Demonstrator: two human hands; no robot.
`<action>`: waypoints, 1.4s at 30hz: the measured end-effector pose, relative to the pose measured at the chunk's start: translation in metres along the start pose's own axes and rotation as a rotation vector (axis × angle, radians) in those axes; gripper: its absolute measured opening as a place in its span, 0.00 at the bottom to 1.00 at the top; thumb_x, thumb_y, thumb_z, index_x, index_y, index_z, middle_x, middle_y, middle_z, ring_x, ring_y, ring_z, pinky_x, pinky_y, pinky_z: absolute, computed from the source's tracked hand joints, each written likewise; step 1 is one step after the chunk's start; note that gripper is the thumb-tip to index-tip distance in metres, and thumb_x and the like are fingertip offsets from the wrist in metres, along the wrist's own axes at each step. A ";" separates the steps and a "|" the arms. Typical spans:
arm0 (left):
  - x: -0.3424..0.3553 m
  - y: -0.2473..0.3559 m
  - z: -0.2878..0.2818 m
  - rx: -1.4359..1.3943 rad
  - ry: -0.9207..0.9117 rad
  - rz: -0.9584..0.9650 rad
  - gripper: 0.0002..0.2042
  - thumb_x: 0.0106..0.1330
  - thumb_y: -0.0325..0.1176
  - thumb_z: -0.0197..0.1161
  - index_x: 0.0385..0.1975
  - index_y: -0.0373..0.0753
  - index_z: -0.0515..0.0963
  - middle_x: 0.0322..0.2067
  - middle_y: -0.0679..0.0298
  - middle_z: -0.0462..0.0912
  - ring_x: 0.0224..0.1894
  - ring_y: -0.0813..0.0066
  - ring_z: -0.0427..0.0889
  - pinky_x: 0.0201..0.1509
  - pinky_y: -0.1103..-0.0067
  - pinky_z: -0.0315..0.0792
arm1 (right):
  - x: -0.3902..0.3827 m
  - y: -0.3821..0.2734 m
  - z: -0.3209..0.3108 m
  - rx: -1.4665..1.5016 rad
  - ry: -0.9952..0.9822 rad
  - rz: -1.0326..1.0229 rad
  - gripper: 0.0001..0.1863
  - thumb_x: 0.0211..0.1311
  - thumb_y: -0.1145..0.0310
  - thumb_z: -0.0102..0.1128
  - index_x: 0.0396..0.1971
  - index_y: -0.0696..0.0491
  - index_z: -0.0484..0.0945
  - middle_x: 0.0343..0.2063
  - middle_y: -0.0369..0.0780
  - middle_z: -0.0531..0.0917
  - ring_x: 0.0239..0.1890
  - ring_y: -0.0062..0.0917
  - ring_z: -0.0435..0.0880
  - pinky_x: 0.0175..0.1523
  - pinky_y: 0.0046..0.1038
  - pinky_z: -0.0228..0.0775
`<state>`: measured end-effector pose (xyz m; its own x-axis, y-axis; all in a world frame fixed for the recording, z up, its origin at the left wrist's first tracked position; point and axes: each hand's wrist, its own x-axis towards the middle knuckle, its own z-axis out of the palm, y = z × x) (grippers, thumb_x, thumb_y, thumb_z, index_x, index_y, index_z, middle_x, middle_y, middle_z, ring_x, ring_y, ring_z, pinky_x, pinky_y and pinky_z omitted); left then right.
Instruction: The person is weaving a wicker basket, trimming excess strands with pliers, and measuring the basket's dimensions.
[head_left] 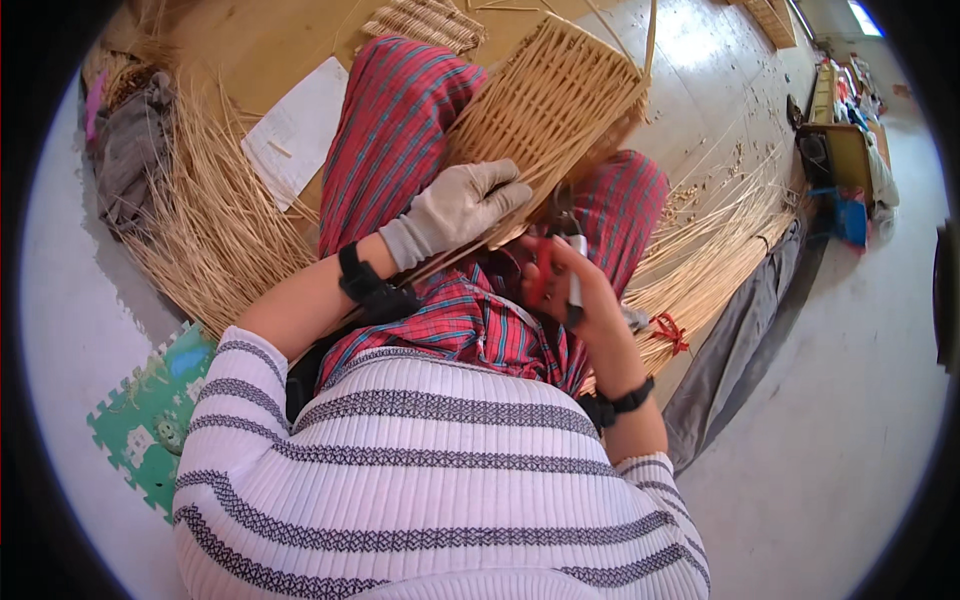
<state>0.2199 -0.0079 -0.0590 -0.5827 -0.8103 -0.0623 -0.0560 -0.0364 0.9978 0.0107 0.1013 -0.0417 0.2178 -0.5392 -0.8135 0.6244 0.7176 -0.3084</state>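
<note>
My left hand (452, 212) wears a beige glove and has its fingers curled over the lower edge and loose reeds of a woven straw basket (545, 90), which rests tilted across my lap. My bare right hand (585, 295) holds hand shears (574, 258) with red and white handles. Their metal head is close under the basket's lower right edge, just right of my left hand; whether the blades touch the reeds I cannot tell. Red plaid fabric (390, 120) covers my legs beneath the basket.
Long straw bundles (215, 235) lie at left and right (720, 255), beside grey cloths (135, 150), a white sheet (290, 130) and a green foam mat (145, 425). A woven piece (420, 22) lies at the top. Household clutter (840, 155) stands at the far right.
</note>
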 end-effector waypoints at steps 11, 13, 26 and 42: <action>-0.023 -0.013 0.003 0.497 -0.206 0.034 0.16 0.74 0.34 0.55 0.58 0.36 0.69 0.34 0.54 0.80 0.27 0.68 0.83 0.38 0.71 0.77 | -0.068 -0.017 -0.010 -0.518 -0.174 0.164 0.33 0.77 0.40 0.39 0.59 0.54 0.74 0.36 0.38 0.84 0.40 0.23 0.84 0.49 0.29 0.79; -0.023 0.016 -0.001 0.378 -0.244 -0.232 0.17 0.74 0.33 0.55 0.60 0.36 0.67 0.32 0.56 0.80 0.27 0.70 0.82 0.37 0.72 0.76 | -0.061 -0.017 -0.017 -0.505 -0.200 0.165 0.33 0.76 0.39 0.39 0.59 0.54 0.74 0.36 0.38 0.84 0.40 0.23 0.84 0.49 0.30 0.78; -0.021 0.037 -0.038 0.365 -0.311 -0.487 0.12 0.73 0.37 0.61 0.44 0.33 0.79 0.30 0.67 0.79 0.34 0.80 0.75 0.44 0.78 0.72 | -0.038 -0.034 -0.022 -0.578 -0.191 0.244 0.35 0.75 0.39 0.40 0.62 0.56 0.72 0.37 0.40 0.84 0.41 0.25 0.82 0.50 0.30 0.74; 0.006 0.067 -0.054 0.434 -0.285 -0.416 0.09 0.72 0.35 0.63 0.37 0.34 0.79 0.24 0.73 0.70 0.29 0.85 0.67 0.36 0.81 0.68 | -0.031 -0.068 -0.016 -0.475 -0.050 0.000 0.29 0.73 0.39 0.46 0.44 0.54 0.78 0.22 0.35 0.78 0.22 0.22 0.78 0.30 0.26 0.70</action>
<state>0.2569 -0.0467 0.0085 -0.6302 -0.5913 -0.5032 -0.6091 -0.0255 0.7927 -0.0502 0.0763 -0.0039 0.2612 -0.5517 -0.7921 0.2147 0.8332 -0.5096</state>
